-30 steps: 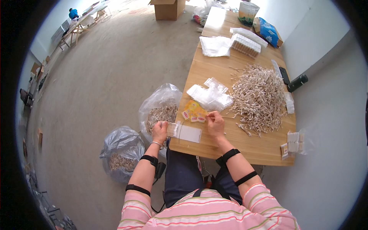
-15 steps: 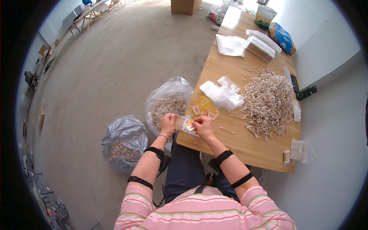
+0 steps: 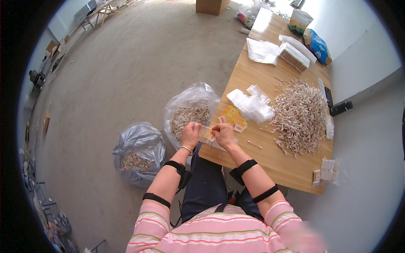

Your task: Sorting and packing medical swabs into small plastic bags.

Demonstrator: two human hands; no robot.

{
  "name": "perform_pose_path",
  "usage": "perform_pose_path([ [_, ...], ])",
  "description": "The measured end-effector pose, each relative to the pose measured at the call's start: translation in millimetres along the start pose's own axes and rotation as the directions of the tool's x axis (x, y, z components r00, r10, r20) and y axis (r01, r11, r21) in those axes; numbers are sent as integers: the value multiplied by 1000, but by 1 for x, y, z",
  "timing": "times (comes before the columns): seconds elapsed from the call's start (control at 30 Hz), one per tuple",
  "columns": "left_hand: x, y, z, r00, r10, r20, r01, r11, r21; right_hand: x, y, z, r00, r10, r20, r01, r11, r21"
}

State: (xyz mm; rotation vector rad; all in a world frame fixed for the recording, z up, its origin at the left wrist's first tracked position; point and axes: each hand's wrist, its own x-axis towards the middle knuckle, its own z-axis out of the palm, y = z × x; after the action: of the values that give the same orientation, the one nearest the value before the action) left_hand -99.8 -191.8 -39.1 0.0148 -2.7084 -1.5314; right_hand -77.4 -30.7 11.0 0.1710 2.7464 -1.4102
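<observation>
The large loose heap of thin white-tipped cotton swabs with pale sticks [image 3: 298, 118] lies on the light-brown wood-grain tabletop [image 3: 276, 166]. Left of the heap and nearer to the person, the left hand [image 3: 190, 135] has its grip clamped on the outer end of a flat, see-through plastic packet [image 3: 203, 133]. The packet is glossy and colourless, with slim pale sticks lined up side by side showing through it. At its other end sits a small yellow printed card [image 3: 209, 135], partly covered by the fingers; whether it is inside the packet or on it, I cannot tell. The right hand [image 3: 223, 134], between the packet and the heap, has its grip pinched together on that card.

Left of the heap lie several fanned yellow-and-white printed cards [image 3: 233, 119], overlapping, and, closer to the heap, a loose pile of clear empty plastic sleeves [image 3: 253, 104]. A single cotton swab [image 3: 255, 145] lies apart, to the heap's near left. Further left of the heap, off the tabletop, stands an open translucent plastic bag [image 3: 174, 103] holding many more swabs.
</observation>
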Motion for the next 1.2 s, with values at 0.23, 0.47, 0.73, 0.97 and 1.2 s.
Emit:
perform_pose_path([
  [0.23, -2, 7, -4, 1000, 2, -19, -2, 1000, -14, 5, 4, -6, 998, 13, 56, -13, 1000, -2],
  [0.47, 0, 5, 0, 999, 37, -22, -38, 999, -24, 6, -1, 13, 980, -201, -8, 201, 980, -1],
  [0.73, -3, 4, -1, 1000, 14, -27, -15, 1000, -8, -35, -8, 12, 954, -14, -299, -18, 994, -104],
  [0.97, 0, -5, 4, 1000, -31, -1, 31, 999, -42, -39, -15, 27, 991, -7, -136, -5, 996, -88],
  [1.2, 3, -22, 3, 999, -38, 14, 39, 997, -73, -44, 6, -2, 981, 24, -191, -38, 997, -68],
])
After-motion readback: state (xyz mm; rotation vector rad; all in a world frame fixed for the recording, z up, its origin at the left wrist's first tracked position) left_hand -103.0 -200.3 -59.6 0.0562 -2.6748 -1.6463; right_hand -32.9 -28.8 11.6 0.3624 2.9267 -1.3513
